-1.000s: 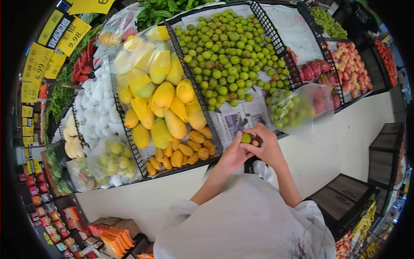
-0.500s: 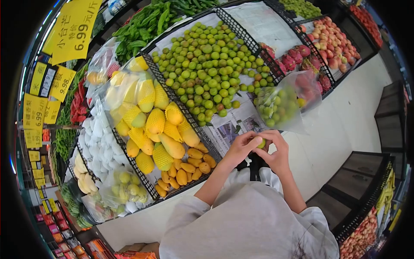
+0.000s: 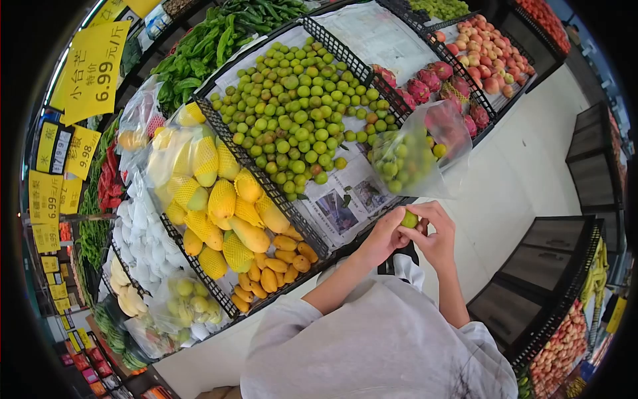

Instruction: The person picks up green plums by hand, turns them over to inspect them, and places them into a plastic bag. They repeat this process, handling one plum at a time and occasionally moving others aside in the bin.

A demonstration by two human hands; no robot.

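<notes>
Step in hand: you look to be checking one small green fruit [image 3: 409,219] before bagging it; it sits pinched between both your hands, near the front edge of the stall.
Left hand [image 3: 384,238]: fingers curled up around the near-left side of the fruit, thumb and fingertips pressed to it, nothing else in its grip.
Right hand [image 3: 435,234]: fingers bent over the fruit from the right, closed onto it; whether it also grips the neck of the bag, you cannot tell from this view.
Plastic bag [image 3: 415,154]: clear, already part-filled with the same green fruit, hanging just beyond your hands, to the far side of them, in front of the bins.
Green fruit bin [image 3: 296,113]: the heap you are picking from, lined with newspaper [image 3: 345,193], far and left of your hands.
Mango bin [image 3: 229,213]: netted yellow mangoes, well left of your hands, untouched.
Red fruit bin [image 3: 438,86]: dragon fruit behind the bag, to the far right.
Price sign [image 3: 96,66]: yellow, far left, above the greens.
Next move calls for: a judgement on the fruit, then one hand freed to open the bag mouth, which lies close by, so keep the lift short and the fruit pinched firmly.
</notes>
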